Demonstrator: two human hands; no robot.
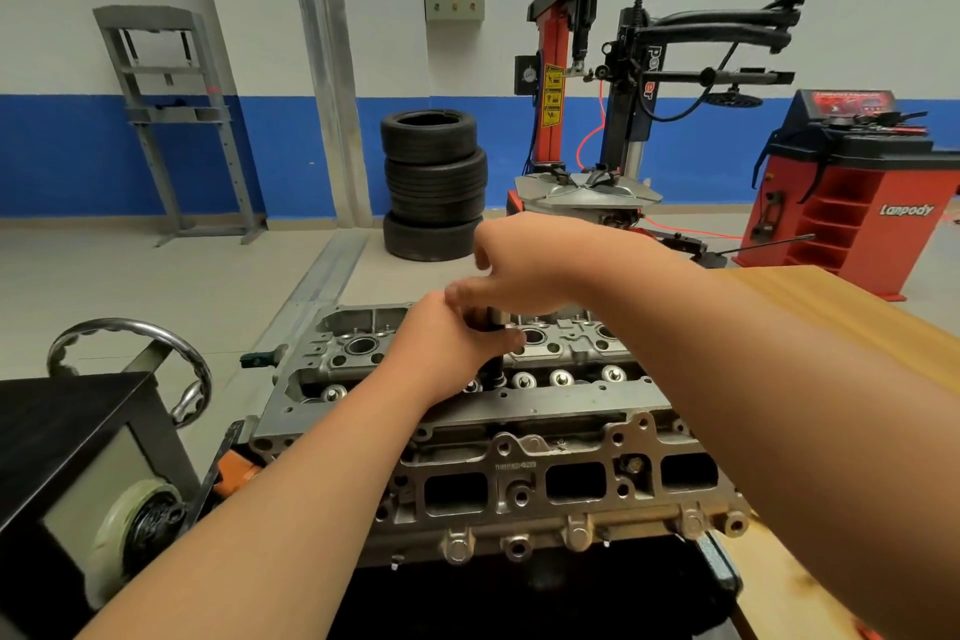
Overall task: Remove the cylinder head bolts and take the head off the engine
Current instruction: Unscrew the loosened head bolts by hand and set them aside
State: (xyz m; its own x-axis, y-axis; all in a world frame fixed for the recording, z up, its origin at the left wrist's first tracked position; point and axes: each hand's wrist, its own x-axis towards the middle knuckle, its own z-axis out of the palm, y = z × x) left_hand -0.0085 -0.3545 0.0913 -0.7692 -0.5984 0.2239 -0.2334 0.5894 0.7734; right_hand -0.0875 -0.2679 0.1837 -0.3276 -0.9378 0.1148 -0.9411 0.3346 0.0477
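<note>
I am working on the bolts, and the cylinder head point(519, 411) is sitting on top of the engine point(519, 592) in the stand, so the lift-off is not yet done. The top of the head is lying open, with the shiny round valve caps point(561, 378) showing in a row.

My left hand point(457, 343) is gripping a dark upright tool point(494, 363), fingers wrapped round its shaft, with its lower end standing in the head near the middle. My right hand point(519, 270) is reaching over the top of the tool with its fingers bent down. I cannot tell whether they are actually gripping it, since the left hand is hiding the contact.

I am judging this as mid-way through the bolt stage. I cannot see how many bolts are out. The wooden surface point(831, 312) is waiting just to the right.
</note>
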